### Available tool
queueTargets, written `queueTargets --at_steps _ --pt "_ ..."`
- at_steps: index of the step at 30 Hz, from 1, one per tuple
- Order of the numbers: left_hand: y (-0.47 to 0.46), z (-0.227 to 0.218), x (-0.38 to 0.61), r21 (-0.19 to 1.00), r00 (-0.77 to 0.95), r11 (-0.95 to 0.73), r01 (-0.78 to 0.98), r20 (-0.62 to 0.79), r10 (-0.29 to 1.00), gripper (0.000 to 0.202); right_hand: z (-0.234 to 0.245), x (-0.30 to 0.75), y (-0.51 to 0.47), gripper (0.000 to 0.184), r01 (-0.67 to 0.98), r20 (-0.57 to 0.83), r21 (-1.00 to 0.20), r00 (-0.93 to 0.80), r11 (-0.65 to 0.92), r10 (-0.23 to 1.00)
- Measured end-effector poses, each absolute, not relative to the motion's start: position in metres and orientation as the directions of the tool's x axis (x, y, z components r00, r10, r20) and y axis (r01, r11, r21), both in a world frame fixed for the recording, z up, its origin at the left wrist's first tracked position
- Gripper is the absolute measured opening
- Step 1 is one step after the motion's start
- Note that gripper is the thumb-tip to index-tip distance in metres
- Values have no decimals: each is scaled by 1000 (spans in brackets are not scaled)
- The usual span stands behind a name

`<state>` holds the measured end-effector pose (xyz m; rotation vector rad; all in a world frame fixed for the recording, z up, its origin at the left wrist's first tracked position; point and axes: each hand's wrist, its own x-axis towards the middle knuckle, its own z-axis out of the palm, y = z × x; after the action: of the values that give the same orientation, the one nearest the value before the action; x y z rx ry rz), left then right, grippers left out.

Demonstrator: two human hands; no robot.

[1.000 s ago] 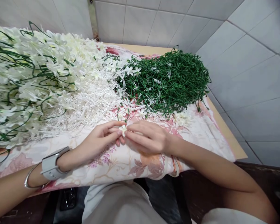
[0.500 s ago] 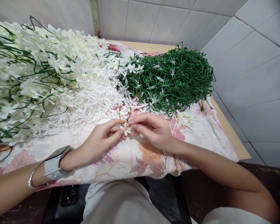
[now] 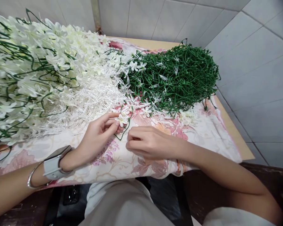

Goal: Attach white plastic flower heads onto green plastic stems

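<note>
My left hand (image 3: 97, 136) pinches a small white artificial flower (image 3: 121, 120) on a thin green stem (image 3: 124, 133) that curls down beneath it. It hovers just above the floral cloth (image 3: 122, 163), near the front edge of a heap of white plastic stamens (image 3: 89, 100). My right hand (image 3: 148, 142) lies on the cloth just to the right, fingers curled together, apart from the flower; what sits in its fingertips, if anything, is hidden. A grey watch (image 3: 54, 163) and a bangle are on my left wrist.
A big pile of finished white flowers on green stems (image 3: 30, 69) fills the left. A mound of bare green stems (image 3: 179, 78) lies at the right rear. Loose white blossoms (image 3: 187, 117) lie in front of it. Tiled walls (image 3: 254, 62) close in behind and to the right.
My hands have come apart: the left keeps the flower and has moved up and left, with the stem now hanging from it. The right has dropped down to the cloth.
</note>
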<state>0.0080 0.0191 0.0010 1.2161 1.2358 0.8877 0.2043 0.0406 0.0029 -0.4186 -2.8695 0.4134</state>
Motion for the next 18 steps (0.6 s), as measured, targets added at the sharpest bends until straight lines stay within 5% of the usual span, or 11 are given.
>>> queueTargets --at_steps 4,11,18 --pt "20 1 8 974 184 184 131 -206 961 22 5 205 43 22 235 252 -362 -907 902 337" --pt "17 -2 7 960 286 114 255 -188 940 21 5 209 46 6 256 546 -579 -584 774 601" --pt "16 -3 6 956 314 91 278 -180 932 20 2 207 48 6 241 515 -641 -569 729 641"
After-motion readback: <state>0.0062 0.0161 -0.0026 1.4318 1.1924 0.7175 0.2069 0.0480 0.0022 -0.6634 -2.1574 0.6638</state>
